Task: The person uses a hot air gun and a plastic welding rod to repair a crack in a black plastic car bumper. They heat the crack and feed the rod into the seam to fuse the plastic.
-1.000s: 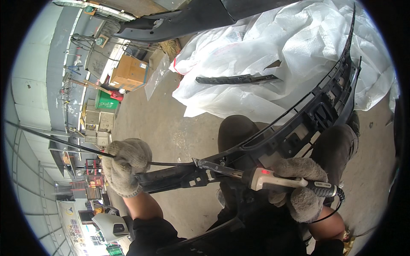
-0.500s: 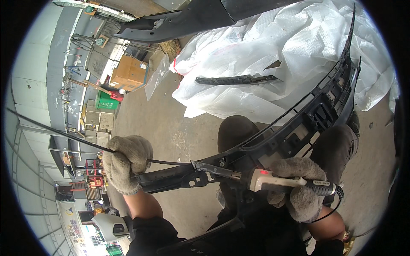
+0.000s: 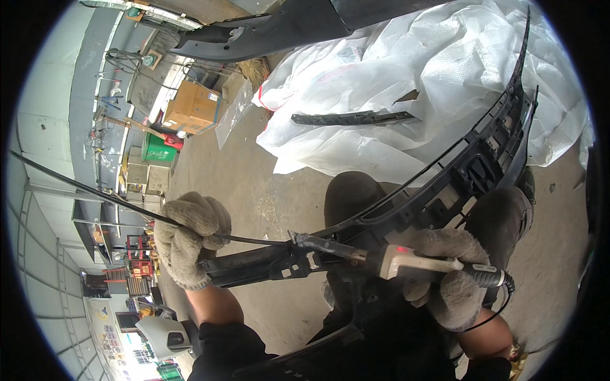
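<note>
A long black plastic car trim panel (image 3: 438,184) with slots and clip holes lies across my knees, running from lower left to upper right. My gloved left hand (image 3: 194,238) is closed round a thin black rod (image 3: 89,186), beside the panel's left end. The rod's inner end meets the panel near the iron's tip. In my gloved right hand (image 3: 454,273) is a corded plastic welding iron (image 3: 406,261), with a beige and dark handle. Its metal tip points left, just over the panel; whether it touches cannot be made out.
White plastic wrapping (image 3: 381,76) covers the area ahead, with a narrow black strip (image 3: 352,119) on it. A large dark bumper-like part (image 3: 273,32) hangs over the far side. At the left stand a cardboard box (image 3: 190,108) and a green bin (image 3: 157,147).
The welding iron has shifted slightly right and its tip has risen a little and tilted. My left hand and the rod have moved slightly. The panel stays in place.
</note>
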`<state>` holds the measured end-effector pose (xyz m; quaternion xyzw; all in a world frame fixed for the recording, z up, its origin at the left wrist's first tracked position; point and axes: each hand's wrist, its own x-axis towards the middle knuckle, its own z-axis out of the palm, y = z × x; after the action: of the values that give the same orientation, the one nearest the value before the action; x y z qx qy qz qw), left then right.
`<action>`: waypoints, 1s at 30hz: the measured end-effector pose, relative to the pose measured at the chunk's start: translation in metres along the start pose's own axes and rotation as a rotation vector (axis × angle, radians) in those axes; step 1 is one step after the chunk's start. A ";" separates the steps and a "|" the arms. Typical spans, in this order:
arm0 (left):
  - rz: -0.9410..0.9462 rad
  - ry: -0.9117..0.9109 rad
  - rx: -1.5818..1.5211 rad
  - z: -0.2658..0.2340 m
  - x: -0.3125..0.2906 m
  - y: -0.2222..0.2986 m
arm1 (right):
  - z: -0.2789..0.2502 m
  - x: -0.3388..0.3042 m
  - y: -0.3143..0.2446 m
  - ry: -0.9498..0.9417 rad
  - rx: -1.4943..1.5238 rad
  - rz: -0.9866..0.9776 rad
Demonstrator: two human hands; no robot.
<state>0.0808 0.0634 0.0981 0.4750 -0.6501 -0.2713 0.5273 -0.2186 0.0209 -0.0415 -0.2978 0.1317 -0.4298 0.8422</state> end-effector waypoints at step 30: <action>0.090 -0.164 -0.004 0.000 0.010 0.001 | 0.006 0.002 0.002 -0.018 -0.072 -0.056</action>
<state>0.0808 0.0549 0.1035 0.4205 -0.7114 -0.2866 0.4848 -0.2131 0.0223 -0.0381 -0.3353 0.1308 -0.4456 0.8197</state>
